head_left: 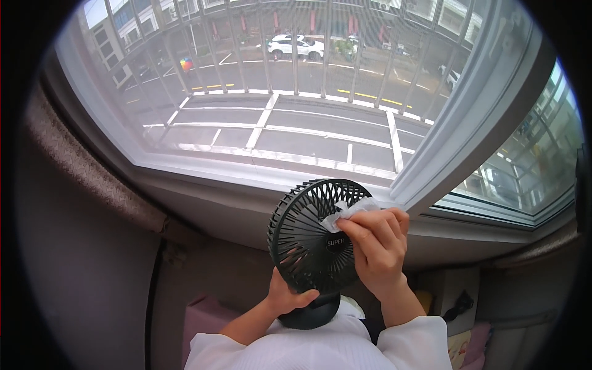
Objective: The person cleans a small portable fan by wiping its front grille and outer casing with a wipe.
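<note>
By the window [265, 117], your left hand [287, 294] grips the dark desk fan [317, 262] low while your right hand [380, 246] pinches white tissue [353, 210] at its front grille [299, 237], likely wiping; next stroke needs a steady fan.

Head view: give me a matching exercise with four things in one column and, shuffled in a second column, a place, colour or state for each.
Things
1. Fan
2. Tissue
3. Car
4. Left hand

Descriptions
A. Outdoors, white
B. Holding the lower edge of a round guard
C. Dark, with a round slatted guard
D. Pinched in the right hand

Pairs: 1-C, 2-D, 3-A, 4-B
</note>
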A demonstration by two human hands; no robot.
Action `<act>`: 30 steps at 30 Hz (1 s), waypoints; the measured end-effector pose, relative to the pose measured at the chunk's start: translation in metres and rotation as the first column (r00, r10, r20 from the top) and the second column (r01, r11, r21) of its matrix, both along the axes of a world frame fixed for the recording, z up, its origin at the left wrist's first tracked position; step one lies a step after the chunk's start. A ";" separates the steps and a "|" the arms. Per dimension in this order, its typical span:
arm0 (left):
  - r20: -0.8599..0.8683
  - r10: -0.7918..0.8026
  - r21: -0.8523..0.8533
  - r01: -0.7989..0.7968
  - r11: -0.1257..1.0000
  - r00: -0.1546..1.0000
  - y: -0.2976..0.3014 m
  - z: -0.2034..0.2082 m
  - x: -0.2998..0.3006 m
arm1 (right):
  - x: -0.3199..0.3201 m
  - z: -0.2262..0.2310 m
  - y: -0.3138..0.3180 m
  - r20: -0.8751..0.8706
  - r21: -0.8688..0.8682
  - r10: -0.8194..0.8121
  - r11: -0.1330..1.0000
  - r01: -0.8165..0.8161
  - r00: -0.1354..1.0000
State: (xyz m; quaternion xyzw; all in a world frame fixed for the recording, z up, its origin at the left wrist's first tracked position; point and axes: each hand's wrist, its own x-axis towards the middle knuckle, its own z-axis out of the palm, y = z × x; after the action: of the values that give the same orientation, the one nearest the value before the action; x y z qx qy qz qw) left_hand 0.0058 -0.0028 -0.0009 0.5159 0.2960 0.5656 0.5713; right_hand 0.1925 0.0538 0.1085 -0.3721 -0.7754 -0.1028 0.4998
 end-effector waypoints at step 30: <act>-0.032 -0.008 -0.018 0.008 1.000 0.999 -0.012 -0.018 -0.006 | -0.009 0.024 0.013 -0.062 0.029 -0.078 0.996 0.080 0.995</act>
State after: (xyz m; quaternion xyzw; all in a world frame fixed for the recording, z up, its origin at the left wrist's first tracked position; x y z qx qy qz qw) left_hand 0.0002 -0.0151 -0.0189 0.5210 0.3080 0.5524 0.5732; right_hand 0.1831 0.0669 0.1321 -0.3974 -0.7427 -0.1234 0.5245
